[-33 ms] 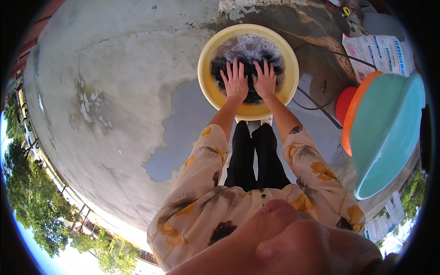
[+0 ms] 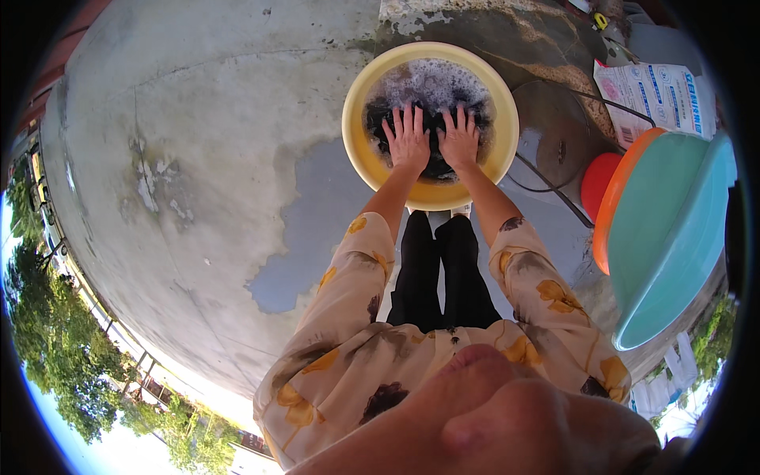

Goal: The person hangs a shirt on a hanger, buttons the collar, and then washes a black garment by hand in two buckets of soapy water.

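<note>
Fingers [image 2: 408,119] on both hands look spread and straight to me, loosely released rather than clenched: left hand [image 2: 410,150] and right hand [image 2: 458,149] rest palm-down, side by side, in the yellow basin [image 2: 352,127]. To press well, I'd keep both palms flat, share the weight evenly and work inside the rim so the suds [image 2: 431,75] don't slop over. What I take for dark cloth [image 2: 436,166], foam blurring its outline, lies beneath and between the fingers, reaching toward the basin's near edge.
</note>
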`<state>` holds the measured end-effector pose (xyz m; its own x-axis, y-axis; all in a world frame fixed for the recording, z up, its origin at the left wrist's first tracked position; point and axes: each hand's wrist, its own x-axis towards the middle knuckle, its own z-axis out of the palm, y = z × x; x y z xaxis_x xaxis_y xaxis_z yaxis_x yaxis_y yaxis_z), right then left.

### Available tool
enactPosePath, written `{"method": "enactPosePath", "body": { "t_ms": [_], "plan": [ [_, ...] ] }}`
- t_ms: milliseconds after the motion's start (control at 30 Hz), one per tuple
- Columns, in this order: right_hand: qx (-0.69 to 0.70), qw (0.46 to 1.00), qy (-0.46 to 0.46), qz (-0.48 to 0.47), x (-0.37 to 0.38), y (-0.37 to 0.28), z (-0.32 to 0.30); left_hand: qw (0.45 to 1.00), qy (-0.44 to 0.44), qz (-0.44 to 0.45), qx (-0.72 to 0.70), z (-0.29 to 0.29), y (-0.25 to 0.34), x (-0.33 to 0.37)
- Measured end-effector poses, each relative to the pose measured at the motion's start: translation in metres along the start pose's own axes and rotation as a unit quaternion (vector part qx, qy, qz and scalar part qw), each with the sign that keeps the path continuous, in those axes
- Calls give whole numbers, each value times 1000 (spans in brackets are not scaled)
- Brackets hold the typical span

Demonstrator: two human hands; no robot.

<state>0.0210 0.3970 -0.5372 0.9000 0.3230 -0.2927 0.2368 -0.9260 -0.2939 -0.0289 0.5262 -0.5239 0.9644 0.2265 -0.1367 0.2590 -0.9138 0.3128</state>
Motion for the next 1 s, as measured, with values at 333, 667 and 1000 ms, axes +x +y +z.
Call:
{"method": "enactPosePath", "body": {
  "t_ms": [333, 667, 1000],
  "plan": [
    [333, 930, -38, 153, 36, 32, -43, 930, 30, -155, -331, -34, -49, 69],
    [566, 801, 155, -118, -90, 5, -222, 750, 128, -160, -629, -224, -14, -14],
    [277, 955, 78, -77, -41, 29, -88, 955, 67, -51, -284, -100, -24, -25]
  ]
}}
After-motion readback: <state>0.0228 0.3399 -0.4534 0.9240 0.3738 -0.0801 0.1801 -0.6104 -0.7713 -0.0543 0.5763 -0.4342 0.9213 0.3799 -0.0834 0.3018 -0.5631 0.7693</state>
